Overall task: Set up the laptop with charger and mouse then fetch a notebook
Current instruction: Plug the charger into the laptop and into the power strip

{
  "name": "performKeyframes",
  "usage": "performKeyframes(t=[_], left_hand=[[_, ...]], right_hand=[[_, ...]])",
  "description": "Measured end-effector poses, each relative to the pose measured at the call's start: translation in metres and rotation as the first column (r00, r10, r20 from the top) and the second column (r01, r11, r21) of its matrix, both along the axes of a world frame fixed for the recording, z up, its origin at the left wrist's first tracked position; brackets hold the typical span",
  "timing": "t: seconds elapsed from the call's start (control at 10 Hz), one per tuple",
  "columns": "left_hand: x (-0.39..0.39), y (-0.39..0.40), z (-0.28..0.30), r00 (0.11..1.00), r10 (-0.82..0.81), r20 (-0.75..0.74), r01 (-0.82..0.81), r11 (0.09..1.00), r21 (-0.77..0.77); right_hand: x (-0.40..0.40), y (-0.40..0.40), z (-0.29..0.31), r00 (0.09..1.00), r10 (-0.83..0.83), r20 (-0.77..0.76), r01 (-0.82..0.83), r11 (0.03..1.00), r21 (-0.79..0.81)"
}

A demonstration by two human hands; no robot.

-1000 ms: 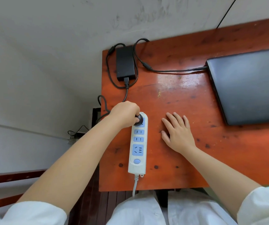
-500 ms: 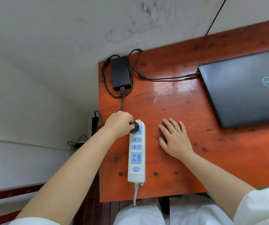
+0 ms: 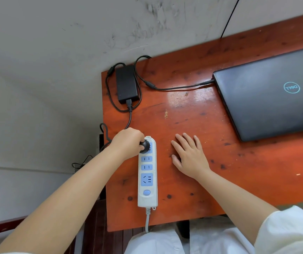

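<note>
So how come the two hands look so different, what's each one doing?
The left hand is curled shut around the black plug at the top socket of the white power strip; the right hand holds nothing. The left hand is bunched like a fist, while the right hand lies flat, fingers spread, palm down on the red wooden table. Both are bare and sit either side of the strip.
</note>
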State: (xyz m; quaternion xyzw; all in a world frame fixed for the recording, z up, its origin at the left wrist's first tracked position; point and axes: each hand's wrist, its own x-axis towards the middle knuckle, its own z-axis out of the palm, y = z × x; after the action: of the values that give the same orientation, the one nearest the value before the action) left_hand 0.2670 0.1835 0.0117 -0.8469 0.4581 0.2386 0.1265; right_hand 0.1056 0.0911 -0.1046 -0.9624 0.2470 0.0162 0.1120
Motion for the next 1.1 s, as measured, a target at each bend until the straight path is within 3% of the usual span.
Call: performKeyframes(t=[0.4, 0.6, 0.8, 1.1], left_hand=[[0.015, 0.031, -0.01, 0.931, 0.266, -0.249, -0.318, 0.927, -0.201], [0.007, 0.025, -0.008, 0.977, 0.177, -0.118, -0.196, 0.966, -0.168], [-0.005, 0.003, -0.004, 0.997, 0.006, 0.071, -0.007, 1.0, 0.024], [-0.017, -0.008, -0.011, 0.979, -0.151, 0.136, 0.13, 0.981, 0.146]], right_hand=[[-0.001, -0.001, -0.003, 1.0, 0.01, 0.01, -0.01, 1.0, 0.007], [-0.002, -0.001, -0.003, 1.0, 0.006, 0.017, -0.006, 1.0, 0.004], [-0.002, -0.002, -0.003, 1.0, 0.007, 0.013, -0.007, 1.0, 0.01], [-0.002, -0.001, 0.0, 1.0, 0.009, -0.017, -0.009, 0.999, 0.037]])
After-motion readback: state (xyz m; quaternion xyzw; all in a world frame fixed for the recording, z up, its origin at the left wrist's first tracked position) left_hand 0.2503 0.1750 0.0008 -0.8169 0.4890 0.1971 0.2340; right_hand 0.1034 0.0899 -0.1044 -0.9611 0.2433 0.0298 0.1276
